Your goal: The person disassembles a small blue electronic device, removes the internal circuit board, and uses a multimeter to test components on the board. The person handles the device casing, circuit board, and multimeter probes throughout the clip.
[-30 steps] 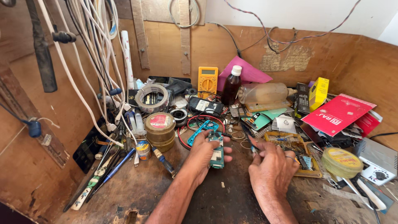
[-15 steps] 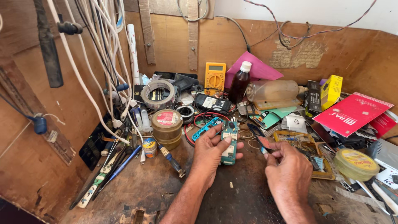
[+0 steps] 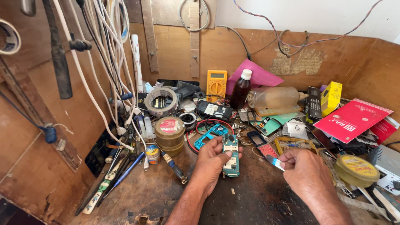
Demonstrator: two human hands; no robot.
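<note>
Circuit board [image 3: 231,155]: small, green, rectangular, with metal-shielded sections and a pale label on its face. It is held lengthwise against the fingertips of the left hand [image 3: 210,160], thumb on its left edge, lower end resting on the dark bench.

Flat tool [image 3: 275,162]: thin, pale blue blade. It is pinched between the right hand [image 3: 306,171] thumb and forefinger, tip pointed toward the board, just beside it.

There is a single view, from a camera worn on the person's head. It looks forward and steeply down onto a cluttered, dark-stained wooden workbench [image 3: 258,200], close enough that both forearms enter from the bottom edge. It faces the brown plywood back wall [image 3: 233,50] squarely, with a plywood side wall [image 3: 37,137] hung with white cables [image 3: 100,62] filling the left. No second view shares the scene.
</note>
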